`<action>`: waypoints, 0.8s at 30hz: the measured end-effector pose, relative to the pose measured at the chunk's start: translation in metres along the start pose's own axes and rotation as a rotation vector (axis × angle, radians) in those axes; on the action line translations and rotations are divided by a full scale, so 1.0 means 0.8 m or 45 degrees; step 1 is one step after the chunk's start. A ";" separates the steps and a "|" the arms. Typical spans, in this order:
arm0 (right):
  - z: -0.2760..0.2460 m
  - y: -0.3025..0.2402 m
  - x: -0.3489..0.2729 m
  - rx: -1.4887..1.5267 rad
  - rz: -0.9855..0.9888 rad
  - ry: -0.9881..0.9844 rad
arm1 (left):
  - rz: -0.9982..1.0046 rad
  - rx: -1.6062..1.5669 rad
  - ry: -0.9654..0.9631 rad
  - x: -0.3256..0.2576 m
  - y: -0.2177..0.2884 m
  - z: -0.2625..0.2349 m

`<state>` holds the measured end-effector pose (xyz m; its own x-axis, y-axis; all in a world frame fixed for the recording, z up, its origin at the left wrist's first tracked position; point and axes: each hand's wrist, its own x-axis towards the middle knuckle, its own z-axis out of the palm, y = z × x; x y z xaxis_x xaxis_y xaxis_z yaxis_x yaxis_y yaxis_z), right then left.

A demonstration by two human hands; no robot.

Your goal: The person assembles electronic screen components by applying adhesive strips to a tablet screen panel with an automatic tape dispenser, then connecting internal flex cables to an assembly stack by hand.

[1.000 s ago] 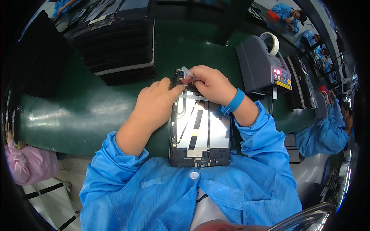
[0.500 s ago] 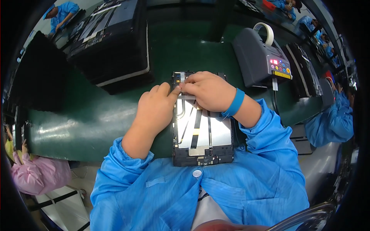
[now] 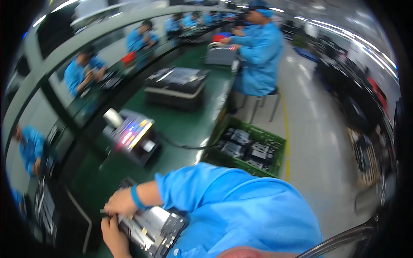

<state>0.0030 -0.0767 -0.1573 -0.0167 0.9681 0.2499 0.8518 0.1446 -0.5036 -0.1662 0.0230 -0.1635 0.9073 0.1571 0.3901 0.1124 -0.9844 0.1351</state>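
Observation:
An opened tablet [image 3: 165,221], with pale metal plates, dark strips and a black frame, lies in front of me at the lower left. My right hand [image 3: 122,202], with a blue band at the wrist, rests over its far end, fingers bent and pressed together. Close against it is my left hand [image 3: 113,235], its fingers closed and meeting the right fingertips at the tablet's edge. A small pale sliver shows beside the fingertips. Blur and the hands themselves hide what they pinch.
A grey tape dispenser [image 3: 134,136] with lit buttons stands beyond the tablet on the green bench [image 3: 180,127]. Stacked black panels [image 3: 175,88] sit farther along; another stack [image 3: 64,219] is at left. A green crate [image 3: 282,150] holds panels beside the bench. A co-worker [image 3: 260,56] sits beyond.
The view has swung far to the right, so the tablet and both hands now appear at the lower left. Both hands stay together at the tablet's far end.

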 end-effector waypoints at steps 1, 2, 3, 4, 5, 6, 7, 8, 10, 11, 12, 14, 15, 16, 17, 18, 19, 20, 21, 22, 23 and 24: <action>0.004 0.009 -0.005 0.034 -0.031 0.054 | 0.006 -0.008 -0.049 0.002 -0.007 0.003; -0.008 -0.003 -0.015 0.066 0.062 0.027 | 0.045 0.003 -0.086 0.003 -0.012 0.005; -0.019 -0.016 -0.023 0.109 0.147 -0.004 | 0.074 0.021 -0.126 0.013 0.000 -0.008; -0.019 -0.008 -0.025 0.128 0.123 0.051 | 0.013 0.002 -0.361 0.027 0.011 -0.022; -0.021 -0.011 -0.031 0.117 0.143 0.062 | 0.037 -0.007 -0.359 0.033 0.021 -0.033; -0.023 -0.015 -0.034 0.044 0.144 0.023 | 0.071 -0.002 -0.378 0.037 0.028 -0.040; -0.024 -0.019 -0.034 -0.027 0.144 -0.018 | 0.103 0.004 -0.396 0.039 0.033 -0.044; -0.023 -0.021 -0.034 -0.078 0.104 0.020 | 0.119 -0.011 -0.391 0.039 0.030 -0.043; -0.023 -0.027 -0.028 -0.118 0.095 0.026 | 0.116 -0.080 -0.384 0.039 0.030 -0.044; -0.025 -0.033 -0.027 -0.150 0.075 0.028 | 0.100 -0.142 -0.381 0.038 0.027 -0.044; -0.028 -0.037 -0.027 -0.105 0.103 0.044 | 0.252 -0.036 -0.271 0.036 0.017 -0.040; -0.027 -0.037 -0.031 -0.067 0.071 0.098 | 0.264 -0.120 -0.207 0.030 0.011 -0.028; -0.028 -0.038 -0.031 -0.019 0.035 0.136 | 0.259 -0.210 -0.150 0.029 0.010 -0.024; -0.027 -0.040 -0.035 -0.061 -0.017 0.241 | 0.255 -0.302 -0.094 0.026 0.009 -0.021; -0.033 -0.049 -0.044 -0.072 -0.018 0.248 | 0.247 -0.397 -0.038 0.024 0.009 -0.018; -0.041 -0.063 -0.056 -0.075 0.012 0.297 | 0.236 -0.494 0.015 0.020 0.008 -0.017; -0.045 -0.071 -0.063 -0.077 0.043 0.344 | 0.225 -0.591 0.068 0.018 0.008 -0.016; -0.042 -0.074 -0.067 -0.080 0.032 0.417 | 0.216 -0.688 0.118 0.016 0.009 -0.016; -0.040 -0.077 -0.070 -0.087 0.033 0.423 | 0.207 -0.786 0.167 0.013 0.009 -0.017; -0.039 -0.080 -0.072 -0.132 0.007 0.448 | 0.199 -0.886 0.216 0.011 0.010 -0.019; -0.039 -0.080 -0.074 -0.176 -0.013 0.470 | 0.221 -0.671 0.310 0.014 0.039 -0.043; -0.039 -0.081 -0.074 -0.198 -0.027 0.502 | 0.117 -0.588 0.202 0.015 0.043 -0.052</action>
<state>-0.0350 -0.1498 -0.1134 0.1405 0.8085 0.5715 0.9229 0.1020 -0.3712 -0.1681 -0.0058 -0.1159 0.8282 0.1165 0.5482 -0.1890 -0.8628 0.4688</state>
